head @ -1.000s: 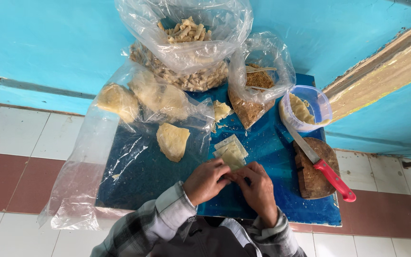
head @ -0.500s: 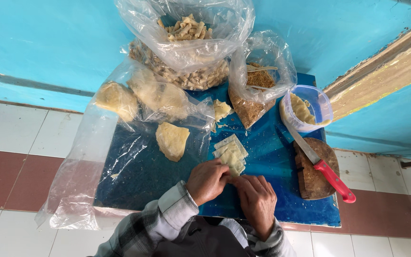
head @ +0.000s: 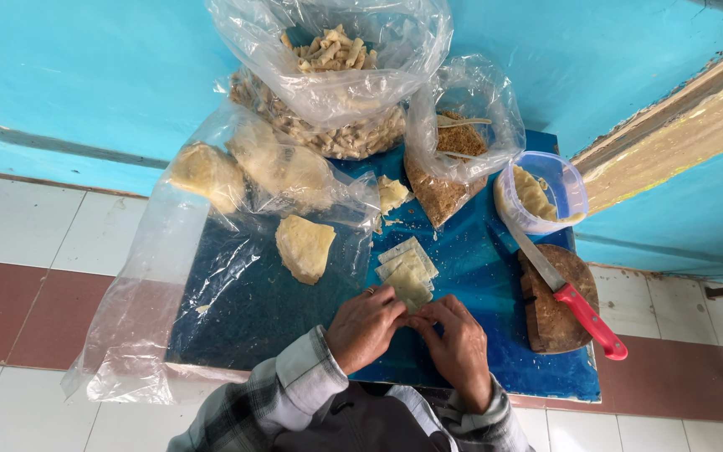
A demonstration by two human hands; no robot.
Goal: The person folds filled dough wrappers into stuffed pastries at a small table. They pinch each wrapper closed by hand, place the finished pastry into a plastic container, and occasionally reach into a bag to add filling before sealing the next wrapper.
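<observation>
- Wrappers [head: 407, 269] lie in a small fanned stack on the blue board [head: 253, 326], near its middle; our two hands meet just below that stack, at the nearest pale square.
- We judge the step in hand to be folding or rolling one thin wrapper: its far edge shows past our fingertips, the rest is hidden beneath them.
- Our left hand [head: 367, 325] comes in from the lower left, plaid cuff at the wrist, knuckles up, a ring showing on one finger; its fingers are pressed together and curled onto the wrapper's left side.
- Our right hand [head: 458, 343] mirrors it from the lower right, fingers bunched and bent down, tips pinching the wrapper's right side; thumbs we cannot see.
- The next move, as we judge it, calls for even pressure from both sets of fingertips, since the sheet looks thin and could tear or unroll.
- Left of the stack on the board sits a pale dough lump [head: 304, 246], with the loose clear bag [head: 161, 276] draped over the board's left part.
- At the board's far edge stand the bag of finished rolls [head: 328, 63] and a bag of brown filling [head: 449, 172].
- Right of the stack are a small plastic tub [head: 556, 186] and a red-handled knife [head: 566, 293] resting on a round wooden block [head: 556, 322].
</observation>
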